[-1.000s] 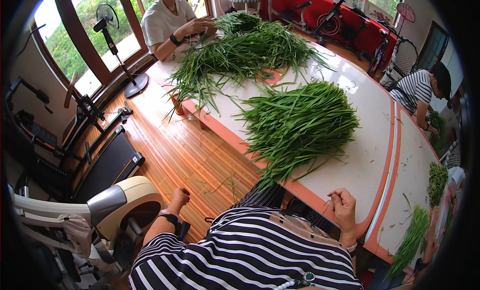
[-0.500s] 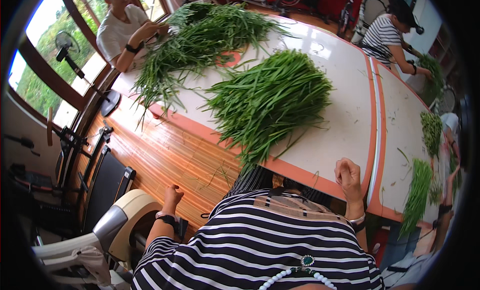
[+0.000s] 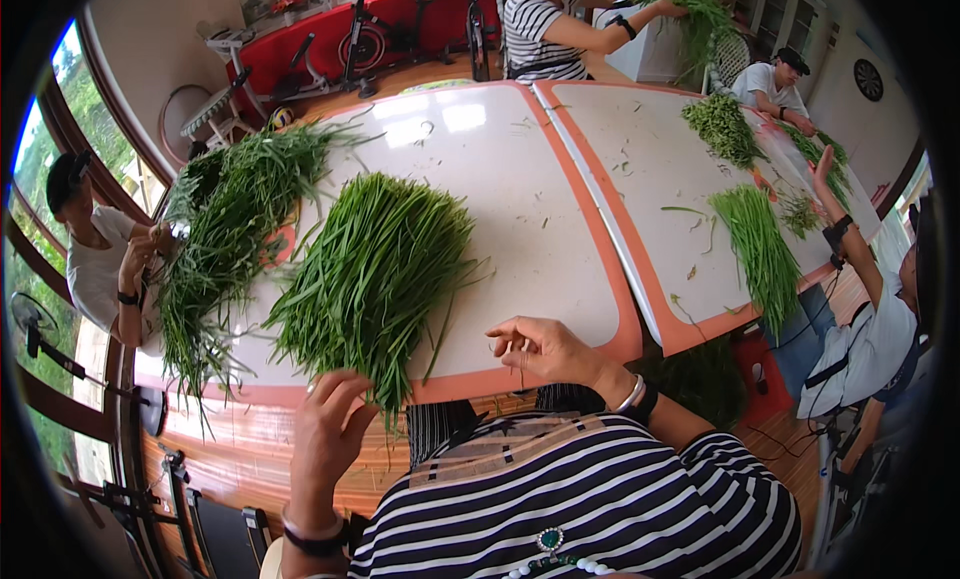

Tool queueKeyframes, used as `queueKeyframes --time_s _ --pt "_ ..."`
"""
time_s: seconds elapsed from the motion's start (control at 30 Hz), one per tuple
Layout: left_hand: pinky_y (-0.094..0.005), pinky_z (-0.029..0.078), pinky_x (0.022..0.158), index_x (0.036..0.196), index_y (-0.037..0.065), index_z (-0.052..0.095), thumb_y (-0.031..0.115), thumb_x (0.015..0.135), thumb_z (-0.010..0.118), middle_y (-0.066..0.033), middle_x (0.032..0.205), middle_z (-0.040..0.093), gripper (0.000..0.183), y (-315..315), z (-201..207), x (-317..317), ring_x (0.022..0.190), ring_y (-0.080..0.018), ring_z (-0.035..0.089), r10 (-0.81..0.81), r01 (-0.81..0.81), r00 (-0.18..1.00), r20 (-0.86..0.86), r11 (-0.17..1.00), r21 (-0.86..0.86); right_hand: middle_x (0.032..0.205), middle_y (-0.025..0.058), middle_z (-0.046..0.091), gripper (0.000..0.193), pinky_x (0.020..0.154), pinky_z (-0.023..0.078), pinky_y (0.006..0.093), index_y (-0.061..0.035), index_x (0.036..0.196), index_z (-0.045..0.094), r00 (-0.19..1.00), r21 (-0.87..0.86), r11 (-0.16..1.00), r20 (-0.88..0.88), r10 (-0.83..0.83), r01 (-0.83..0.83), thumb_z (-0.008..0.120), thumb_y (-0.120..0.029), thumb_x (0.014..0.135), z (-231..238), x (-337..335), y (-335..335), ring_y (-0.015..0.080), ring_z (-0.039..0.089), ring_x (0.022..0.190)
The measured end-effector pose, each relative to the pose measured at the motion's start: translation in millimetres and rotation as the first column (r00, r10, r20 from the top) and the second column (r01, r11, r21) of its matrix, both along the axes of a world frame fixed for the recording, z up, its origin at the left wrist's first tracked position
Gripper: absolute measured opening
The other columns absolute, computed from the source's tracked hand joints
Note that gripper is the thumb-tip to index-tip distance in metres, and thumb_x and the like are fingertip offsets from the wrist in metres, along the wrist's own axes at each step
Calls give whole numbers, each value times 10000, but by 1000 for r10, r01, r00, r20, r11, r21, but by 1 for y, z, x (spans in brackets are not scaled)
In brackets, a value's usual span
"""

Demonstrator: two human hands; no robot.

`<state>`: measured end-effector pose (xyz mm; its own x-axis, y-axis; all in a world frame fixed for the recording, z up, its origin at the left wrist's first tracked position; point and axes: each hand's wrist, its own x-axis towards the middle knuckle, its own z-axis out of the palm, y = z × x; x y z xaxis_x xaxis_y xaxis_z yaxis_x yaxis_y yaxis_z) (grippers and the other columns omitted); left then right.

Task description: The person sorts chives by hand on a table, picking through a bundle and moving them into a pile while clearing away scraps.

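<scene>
A thick pile of long green chives [image 3: 375,269] lies on the white table in front of me, some ends hanging over the near edge. My left hand [image 3: 328,429] is raised beside those hanging ends, fingers bent and apart, with nothing visible in it. Whether its fingertips touch the chives I cannot tell. Over the table's near edge, right of the pile, my right hand [image 3: 545,351] is held palm down. Its fingers are loosely bent and spread from the thumb, and I see nothing held in them.
A looser heap of greens [image 3: 225,229] lies at the table's left, by a seated person [image 3: 100,249]. On the right-hand table [image 3: 640,209] are a chive bundle [image 3: 758,249] and a shorter green bunch [image 3: 722,129]. A standing person [image 3: 550,29] lifts greens; others sit at the right.
The view has swung right, so the tables and chives shift left in it. My left hand has risen to the table edge by the chives. My right hand has opened from a closed shape.
</scene>
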<state>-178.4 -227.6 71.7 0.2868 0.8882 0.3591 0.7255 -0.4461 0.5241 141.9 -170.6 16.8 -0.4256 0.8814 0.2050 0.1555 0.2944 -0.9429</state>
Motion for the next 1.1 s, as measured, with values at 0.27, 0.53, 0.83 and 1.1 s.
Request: queueKeyframes --time_s 0.27,0.53,0.83,1.1 --pt "-506 247 1155 1244 81 576 117 852 593 -179 1412 466 394 92 -15 128 1430 -330 314 -385 536 717 -581 838 106 651 -16 511 272 548 395 222 -3 821 594 986 0 991 102 -135 136 571 -201 1006 -15 39 -2 69 485 599" --pt "-530 260 1141 1305 3 510 227 894 610 -222 1407 455 479 130 -61 155 1407 -359 339 -355 496 740 -572 862 107 692 6 563 136 541 409 218 21 972 636 982 3 983 36 -184 184 618 -114 962 -32 44 -4 66 495 605" --pt "-538 169 1170 1203 -22 598 188 860 537 -199 1277 565 406 151 -71 145 1368 -346 401 -106 407 580 -808 897 174 682 -16 538 88 536 391 206 18 955 636 987 96 983 25 -161 158 606 -65 954 -25 41 1 48 478 598" --pt "-615 18 1182 884 52 757 166 756 582 -134 1309 564 246 166 -63 154 1433 -376 299 16 493 437 -900 832 254 687 16 574 67 540 406 225 14 915 652 981 51 984 85 -177 173 647 -53 917 -25 42 -1 73 504 599"
